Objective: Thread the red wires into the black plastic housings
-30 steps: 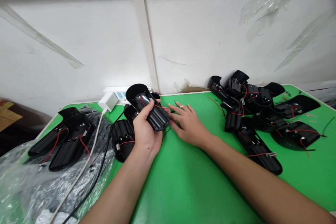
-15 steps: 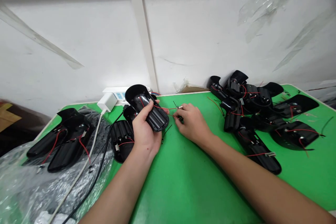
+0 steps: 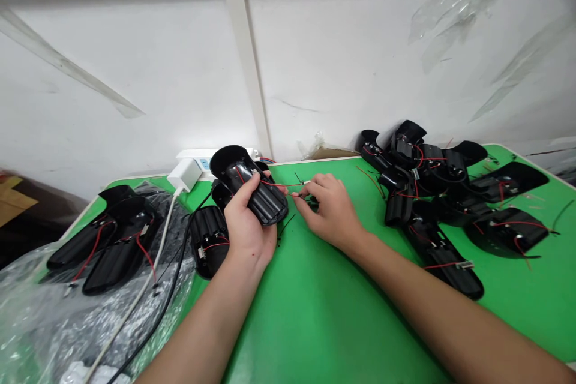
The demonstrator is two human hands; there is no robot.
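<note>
My left hand (image 3: 246, 225) is wrapped round a black plastic shell (image 3: 249, 183) with ribbed battery slots, held tilted above the green table (image 3: 324, 318). Thin red wires (image 3: 281, 184) run from the shell to the right. My right hand (image 3: 330, 211) pinches the ends of those wires, fingers curled together just above the table. Another black shell (image 3: 207, 240) lies on the table right beside my left hand.
A pile of black shells with red wires (image 3: 445, 192) fills the right rear of the table. More shells (image 3: 108, 240) lie on a crinkled plastic bag (image 3: 49, 312) at left. A white power strip with a charger (image 3: 186, 171) and cables (image 3: 148, 288) sits against the wall.
My right hand, lying flat and open on the table a second ago, has curled up and pinched the red wires. The shell in my left hand has tilted slightly.
</note>
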